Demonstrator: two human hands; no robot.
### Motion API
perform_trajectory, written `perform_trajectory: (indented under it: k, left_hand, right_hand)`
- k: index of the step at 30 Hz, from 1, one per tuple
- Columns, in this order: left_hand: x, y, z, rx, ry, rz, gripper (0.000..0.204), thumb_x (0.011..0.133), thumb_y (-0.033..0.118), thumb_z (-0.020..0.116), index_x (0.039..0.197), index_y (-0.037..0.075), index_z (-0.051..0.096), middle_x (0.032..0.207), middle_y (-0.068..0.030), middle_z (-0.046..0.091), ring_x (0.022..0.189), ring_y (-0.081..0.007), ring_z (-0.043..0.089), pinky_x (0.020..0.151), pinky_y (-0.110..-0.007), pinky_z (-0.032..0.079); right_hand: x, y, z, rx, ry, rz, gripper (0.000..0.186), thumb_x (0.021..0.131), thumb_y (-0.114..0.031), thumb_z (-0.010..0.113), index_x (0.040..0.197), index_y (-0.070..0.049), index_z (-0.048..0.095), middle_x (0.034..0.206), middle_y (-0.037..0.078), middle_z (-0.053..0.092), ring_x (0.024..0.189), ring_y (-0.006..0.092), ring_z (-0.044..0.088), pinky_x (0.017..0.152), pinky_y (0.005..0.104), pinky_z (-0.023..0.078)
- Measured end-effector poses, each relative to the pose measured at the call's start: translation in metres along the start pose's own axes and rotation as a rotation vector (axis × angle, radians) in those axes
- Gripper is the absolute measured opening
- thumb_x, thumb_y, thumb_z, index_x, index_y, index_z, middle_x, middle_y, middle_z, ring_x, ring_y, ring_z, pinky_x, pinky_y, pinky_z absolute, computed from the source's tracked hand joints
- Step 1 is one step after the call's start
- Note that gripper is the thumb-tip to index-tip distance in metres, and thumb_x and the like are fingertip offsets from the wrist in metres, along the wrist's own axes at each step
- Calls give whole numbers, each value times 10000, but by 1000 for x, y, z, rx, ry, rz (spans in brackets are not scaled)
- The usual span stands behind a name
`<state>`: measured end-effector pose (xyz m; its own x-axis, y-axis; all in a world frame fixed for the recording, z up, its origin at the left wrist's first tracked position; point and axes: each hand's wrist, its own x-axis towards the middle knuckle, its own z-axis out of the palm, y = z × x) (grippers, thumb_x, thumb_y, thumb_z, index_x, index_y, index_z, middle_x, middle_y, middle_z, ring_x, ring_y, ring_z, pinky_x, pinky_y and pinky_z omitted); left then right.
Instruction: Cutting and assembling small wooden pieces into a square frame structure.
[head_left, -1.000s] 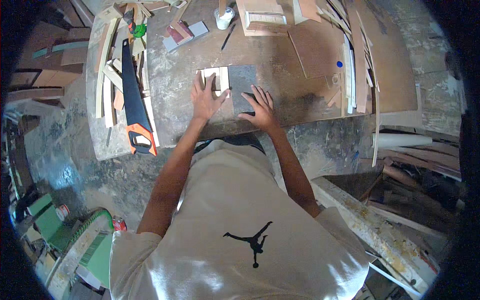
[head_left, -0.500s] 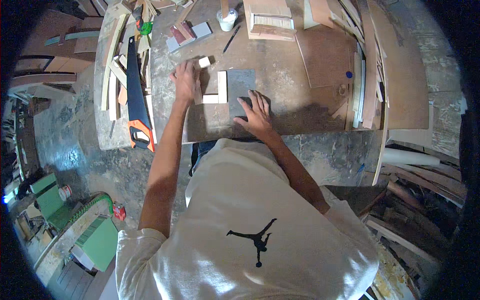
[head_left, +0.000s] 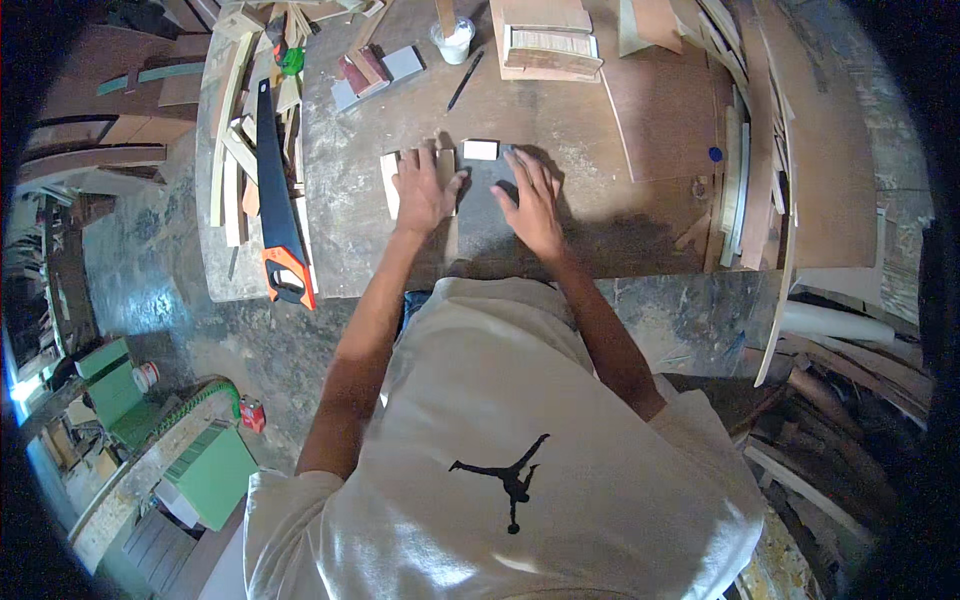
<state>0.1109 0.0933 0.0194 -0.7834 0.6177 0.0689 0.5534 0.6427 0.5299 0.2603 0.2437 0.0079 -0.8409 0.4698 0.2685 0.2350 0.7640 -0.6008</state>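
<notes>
My left hand rests over small wood pieces, fingers spread and touching them. A pale strip shows at its left, and a browner piece lies under its right fingers. My right hand is open, its bent fingers apart at the right side of a dark grey board lying flat on the worktable. A small pale block sits at that board's top edge, between the hands. How far the pieces run beneath my left hand is hidden.
A black saw with orange handle lies among offcuts on the left. Toward the back are grey and maroon blocks, a white cup, a pen and stacked wood. Boards and strips cover the right side.
My left hand swung outward, then came back rightward. The small block moved from upper left onto the grey board's top edge. A pale strip beside that board now lies farther left.
</notes>
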Motion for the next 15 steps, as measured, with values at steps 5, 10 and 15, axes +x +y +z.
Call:
perform_trajectory:
  k: [5, 10, 15]
  left_hand:
    - [-3, -12, 2, -52, -38, -24, 668, 853, 223, 788, 1406, 31, 466, 1270, -251, 530, 1156, -467, 560, 871, -600, 449]
    - [3, -21, -10, -192, 86, 33, 649, 825, 173, 792, 1397, 16, 529, 1173, -293, 608, 1050, -494, 610, 929, -527, 516]
    - [4, -1, 8, -309, 26, -64, 628, 847, 255, 818, 1362, -5, 570, 1114, -257, 665, 982, -400, 708, 863, -447, 567]
  right_hand:
    - [31, 9, 14, -70, -18, -205, 646, 865, -257, 782, 1442, -90, 544, 1459, 112, 534, 1353, 308, 488, 1077, 486, 380]
    - [40, 16, 21, -48, -9, -235, 515, 880, -198, 761, 1360, -84, 611, 1371, 78, 612, 1294, 276, 550, 1060, 442, 402]
    - [42, 15, 15, 77, 61, -206, 406, 907, -115, 721, 1305, -78, 646, 1281, 107, 667, 1187, 305, 612, 1001, 436, 443]
